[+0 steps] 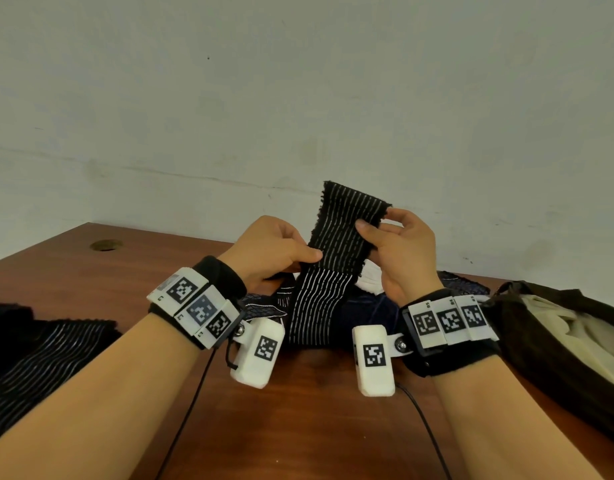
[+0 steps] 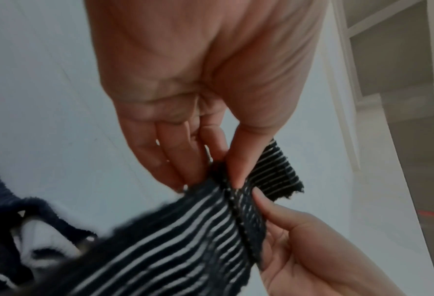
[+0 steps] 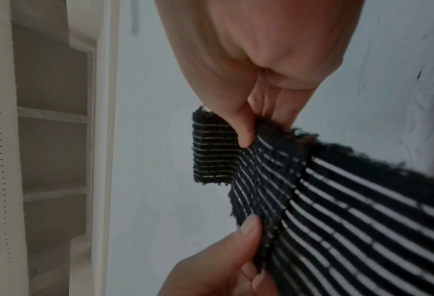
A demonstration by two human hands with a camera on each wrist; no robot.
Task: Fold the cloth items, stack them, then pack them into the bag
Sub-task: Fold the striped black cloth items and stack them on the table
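Both thumbs and fingertips pinch a black cloth with thin white stripes [image 1: 340, 237], the left hand [image 1: 267, 251] on its left edge, the right hand [image 1: 400, 251] on its right, raised above the wooden table [image 1: 316, 410]. Right of the cloth lies an open dark bag [image 1: 527, 327]; left of it, folded striped cloths [image 1: 46, 355].

No legible text; only square coded markers on wrist bands [image 1: 194, 308], tiny print beside them unreadable.

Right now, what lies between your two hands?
In the head view, only the black white-striped cloth strip spans between the left hand and the right hand; both pinch its edges.
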